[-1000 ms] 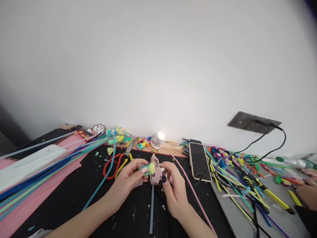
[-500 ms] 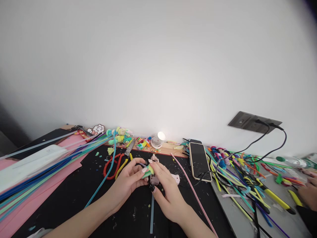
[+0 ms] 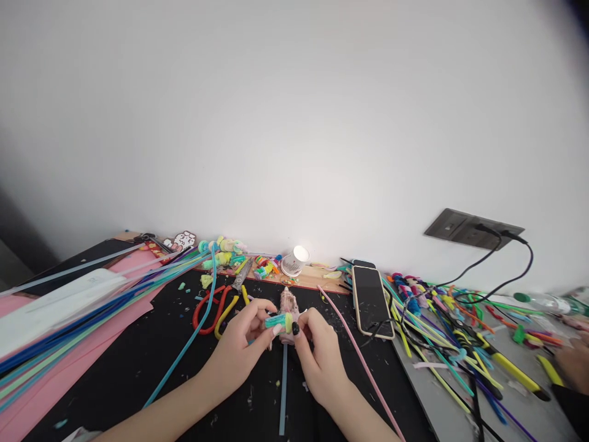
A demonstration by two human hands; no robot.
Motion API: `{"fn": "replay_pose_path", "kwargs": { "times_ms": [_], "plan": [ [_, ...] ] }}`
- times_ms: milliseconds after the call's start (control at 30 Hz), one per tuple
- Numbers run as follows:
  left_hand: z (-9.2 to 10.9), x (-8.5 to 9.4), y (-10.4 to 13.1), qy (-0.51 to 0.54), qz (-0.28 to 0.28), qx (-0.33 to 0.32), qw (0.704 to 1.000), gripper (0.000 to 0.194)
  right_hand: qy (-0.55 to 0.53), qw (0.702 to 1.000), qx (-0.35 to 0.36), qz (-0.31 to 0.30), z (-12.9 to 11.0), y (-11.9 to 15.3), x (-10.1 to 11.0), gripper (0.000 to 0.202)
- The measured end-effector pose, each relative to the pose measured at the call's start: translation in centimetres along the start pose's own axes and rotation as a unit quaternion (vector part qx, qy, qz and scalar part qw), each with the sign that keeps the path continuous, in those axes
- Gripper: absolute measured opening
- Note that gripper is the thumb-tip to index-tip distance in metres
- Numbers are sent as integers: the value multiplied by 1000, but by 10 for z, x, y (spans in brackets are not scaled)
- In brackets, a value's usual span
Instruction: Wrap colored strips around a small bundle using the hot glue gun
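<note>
A small teal and yellow bundle of fuzzy pipe cleaner (image 3: 276,320) is held between my two hands. My left hand (image 3: 251,334) pinches its teal end with thumb and fingers. At the yellow end, my right hand (image 3: 317,350) has thumb and fingertips closed on it; the dark thumbnail touches the edge. Just behind the bundle lies a pink glue gun (image 3: 288,302), its nozzle toward the wall. A translucent bluish glue stick (image 3: 283,393) runs from its back toward me. Both hands partly hide the gun.
Red-handled pliers (image 3: 223,310) and a cup (image 3: 294,261) lie beyond my hands. Long pipe cleaners (image 3: 105,307) cover the left side. Right stand a phone (image 3: 370,298), yellow-black cutters (image 3: 510,368), cables and a wall socket (image 3: 473,228). Another person's hand (image 3: 573,362) is at far right.
My right hand has drawn back to the right from over the glue gun, uncovering its body. The bundle has turned to lie more level, its teal side now showing.
</note>
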State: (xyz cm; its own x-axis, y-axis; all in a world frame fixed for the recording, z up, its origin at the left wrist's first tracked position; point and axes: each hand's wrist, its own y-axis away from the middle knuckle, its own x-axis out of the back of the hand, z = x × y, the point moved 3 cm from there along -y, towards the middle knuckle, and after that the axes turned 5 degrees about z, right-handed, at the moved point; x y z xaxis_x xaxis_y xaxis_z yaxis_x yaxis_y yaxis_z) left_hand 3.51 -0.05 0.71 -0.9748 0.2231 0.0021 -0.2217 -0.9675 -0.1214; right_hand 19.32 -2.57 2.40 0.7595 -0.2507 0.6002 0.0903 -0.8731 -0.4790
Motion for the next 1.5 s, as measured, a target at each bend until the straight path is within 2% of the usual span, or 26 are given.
{"fn": "replay_pose_path", "kwargs": {
  "times_ms": [133,267,867,1500],
  "plan": [
    [1,-1,2,-17,-13,-11,1000,15,4,998,4,-65,-1,-1,-4,19],
    [2,0,3,-12,-11,-8,1000,15,-7,996,8,-88,-1,-1,-5,16],
    [2,0,2,49,-11,32,998,21,-51,994,27,-95,-1,0,-7,15],
    [2,1,0,32,9,26,999,21,-55,993,17,-102,0,-2,-6,17]
  ]
}}
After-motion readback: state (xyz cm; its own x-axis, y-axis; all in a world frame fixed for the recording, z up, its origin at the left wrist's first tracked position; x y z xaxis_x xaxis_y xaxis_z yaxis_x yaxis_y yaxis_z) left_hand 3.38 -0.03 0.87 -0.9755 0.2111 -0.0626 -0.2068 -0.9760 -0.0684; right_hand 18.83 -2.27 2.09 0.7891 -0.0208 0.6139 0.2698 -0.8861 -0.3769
